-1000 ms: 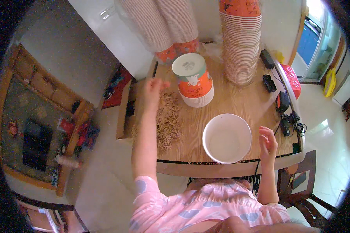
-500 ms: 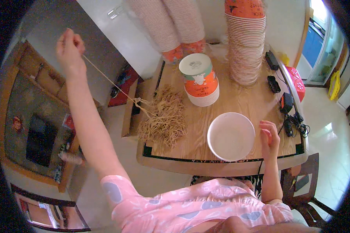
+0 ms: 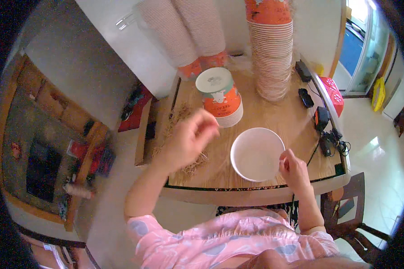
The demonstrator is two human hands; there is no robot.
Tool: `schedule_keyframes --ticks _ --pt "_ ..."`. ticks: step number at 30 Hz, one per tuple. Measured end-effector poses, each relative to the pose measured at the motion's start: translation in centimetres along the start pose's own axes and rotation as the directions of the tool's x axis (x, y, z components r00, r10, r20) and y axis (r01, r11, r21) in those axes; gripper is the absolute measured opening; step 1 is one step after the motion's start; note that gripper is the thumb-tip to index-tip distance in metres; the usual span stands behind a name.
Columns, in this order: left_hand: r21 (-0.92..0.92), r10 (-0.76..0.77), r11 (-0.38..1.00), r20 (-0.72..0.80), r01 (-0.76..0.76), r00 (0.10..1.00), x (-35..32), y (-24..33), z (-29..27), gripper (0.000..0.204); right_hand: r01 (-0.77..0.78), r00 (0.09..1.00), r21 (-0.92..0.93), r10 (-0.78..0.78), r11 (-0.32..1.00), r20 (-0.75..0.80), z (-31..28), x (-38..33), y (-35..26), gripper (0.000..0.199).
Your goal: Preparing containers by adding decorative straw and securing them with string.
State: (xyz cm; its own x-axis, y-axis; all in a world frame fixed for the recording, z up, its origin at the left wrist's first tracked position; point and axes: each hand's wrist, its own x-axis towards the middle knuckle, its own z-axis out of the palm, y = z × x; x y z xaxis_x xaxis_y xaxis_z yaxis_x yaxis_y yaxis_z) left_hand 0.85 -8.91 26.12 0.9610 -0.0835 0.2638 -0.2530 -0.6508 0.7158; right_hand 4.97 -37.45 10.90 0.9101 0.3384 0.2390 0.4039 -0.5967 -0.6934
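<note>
A white paper bucket (image 3: 257,154) stands mouth up near the front edge of the table. My right hand (image 3: 295,171) is closed at its right rim, the fingertips overlapping the edge. My left hand (image 3: 194,136), somewhat smeared by motion, hangs above the tabletop left of the bucket with its fingers pinched together. What it holds, if anything, does not show. Beneath and behind that hand lies a tangled heap of tan twine (image 3: 195,167), mostly covered by my forearm. Just beyond stands a short stack of upside-down orange paper buckets (image 3: 222,103) with a pale green and white top.
Tall wrapped bucket stacks (image 3: 274,62) rise at the back of the wooden table (image 3: 278,114). Along its right side lie a black charger (image 3: 321,119), tangled cables (image 3: 334,143) and a red box (image 3: 331,96). A dark chair (image 3: 352,210) stands at the lower right.
My left hand has come down and right from far out at the left, where it pulled a twine strand taut. My right hand has closed and moved left onto the bucket's rim.
</note>
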Motion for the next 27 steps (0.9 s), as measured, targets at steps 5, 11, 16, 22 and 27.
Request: schedule_keyframes --ticks 5,11,16,22,27 --pt "-0.322 -0.114 0.920 0.327 0.224 0.938 -0.1 -1.0 5.5 0.007 -0.013 0.999 0.101 0.008 0.995 0.048 -2.2 -1.2 -2.7 0.013" --pt "-0.462 -0.124 0.793 0.517 0.398 0.847 2.0 -2.5 8.8 0.007 0.441 0.893 0.230 -0.396 0.868 -0.216 -2.6 2.1 -4.6 0.033" --pt "-0.472 -0.146 0.752 0.561 0.459 0.815 2.7 -2.6 10.6 0.007 0.421 0.906 0.265 -0.384 0.867 -0.180 -1.1 2.8 -3.2 0.031" --pt "-0.463 -0.175 0.770 0.507 0.438 0.844 3.3 -2.0 12.4 0.008 0.347 0.935 0.237 -0.314 0.907 -0.168 -0.7 2.8 -1.3 0.012" --pt "-0.478 -0.070 0.861 0.233 0.177 0.970 3.2 -3.3 14.7 0.006 0.387 0.910 0.283 -0.313 0.877 -0.274 -1.2 3.4 -1.2 0.007"
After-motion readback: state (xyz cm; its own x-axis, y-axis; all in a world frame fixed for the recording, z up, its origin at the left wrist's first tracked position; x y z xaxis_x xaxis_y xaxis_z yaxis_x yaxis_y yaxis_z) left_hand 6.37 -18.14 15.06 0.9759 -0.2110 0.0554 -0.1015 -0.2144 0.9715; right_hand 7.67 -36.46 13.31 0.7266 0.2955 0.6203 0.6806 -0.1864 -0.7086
